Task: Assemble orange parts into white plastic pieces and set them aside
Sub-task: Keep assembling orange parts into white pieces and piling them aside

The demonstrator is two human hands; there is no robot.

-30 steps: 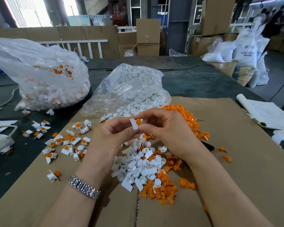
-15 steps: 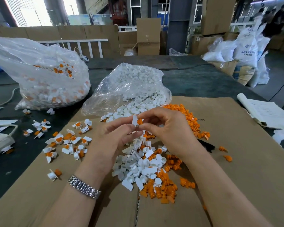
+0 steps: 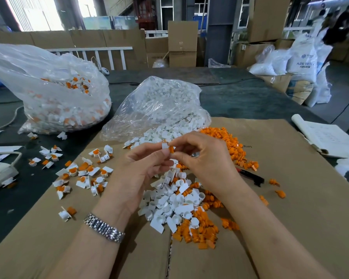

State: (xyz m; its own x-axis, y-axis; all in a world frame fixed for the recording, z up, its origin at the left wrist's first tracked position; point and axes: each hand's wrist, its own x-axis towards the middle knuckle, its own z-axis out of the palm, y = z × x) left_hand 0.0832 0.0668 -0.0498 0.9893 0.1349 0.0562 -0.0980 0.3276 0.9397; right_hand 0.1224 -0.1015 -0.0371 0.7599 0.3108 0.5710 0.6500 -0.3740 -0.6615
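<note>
My left hand (image 3: 141, 172) pinches a small white plastic piece (image 3: 164, 146) at its fingertips above the cardboard. Right beside it, my right hand (image 3: 206, 160) pinches an orange part (image 3: 171, 149) that touches the white piece. Below the hands lies a pile of loose white pieces (image 3: 173, 200) mixed with orange parts (image 3: 199, 232). More orange parts (image 3: 228, 141) are heaped behind my right hand. Assembled white-and-orange pieces (image 3: 83, 174) lie scattered at the left.
A clear bag of white pieces (image 3: 159, 105) lies open behind the hands. A larger bag of assembled pieces (image 3: 54, 97) stands at the far left. A black and red pen (image 3: 250, 176) and an open notebook (image 3: 326, 137) are at the right. The cardboard sheet (image 3: 290, 218) covers the dark table.
Both hands have stayed together at the same spot. The orange part has come closer against the white piece between the fingertips.
</note>
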